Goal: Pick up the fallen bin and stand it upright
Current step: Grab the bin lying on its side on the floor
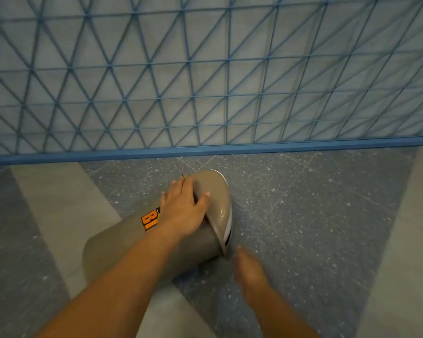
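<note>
Left hand [181, 213] on bin [122, 250], lying lid far-right

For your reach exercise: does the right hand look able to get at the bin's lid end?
Probably yes. The right hand is beside the bin lid, with only bare floor between.

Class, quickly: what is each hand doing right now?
Left hand: open, palm resting on the lid end of the fallen bin.
Right hand: blurred beside the bin; open or closed cannot be told.

One fallen grey bin [122, 250], my two hands — left hand [181, 213], right hand [250, 272] — and one blue lattice fence [205, 81].
</note>
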Available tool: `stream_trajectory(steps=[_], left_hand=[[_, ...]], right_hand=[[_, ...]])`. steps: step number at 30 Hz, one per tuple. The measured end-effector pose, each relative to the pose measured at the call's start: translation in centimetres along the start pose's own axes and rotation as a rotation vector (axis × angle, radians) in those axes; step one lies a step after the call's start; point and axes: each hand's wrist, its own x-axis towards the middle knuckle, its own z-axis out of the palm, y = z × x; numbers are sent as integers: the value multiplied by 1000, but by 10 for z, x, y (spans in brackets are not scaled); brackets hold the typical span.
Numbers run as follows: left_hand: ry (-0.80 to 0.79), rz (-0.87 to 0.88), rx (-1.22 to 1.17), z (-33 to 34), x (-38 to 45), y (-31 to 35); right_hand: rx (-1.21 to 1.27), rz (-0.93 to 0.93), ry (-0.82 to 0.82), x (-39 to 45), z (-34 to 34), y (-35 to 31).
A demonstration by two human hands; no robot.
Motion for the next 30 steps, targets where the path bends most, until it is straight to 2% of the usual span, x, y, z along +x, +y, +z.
stream_trajectory(steps=[5,12,20,24,27,30], left_hand=[[-18,-19,55,17,-4,-4],[79,-40,44,37,-14,3],[138,-104,-315,37,-22,22],[129,-221,-518,25,-32,23],[221,-196,-533,6,-34,18],[273,-145,-689,-25,-37,14]], right_hand=[[96,230,-74,12,3,8],[285,294,-135,21,10,18],[387,347,-115,14,11,17],[424,398,-128,8,12,21],[511,368,-134,2,16,17],[514,271,-143,-4,22,-3]])
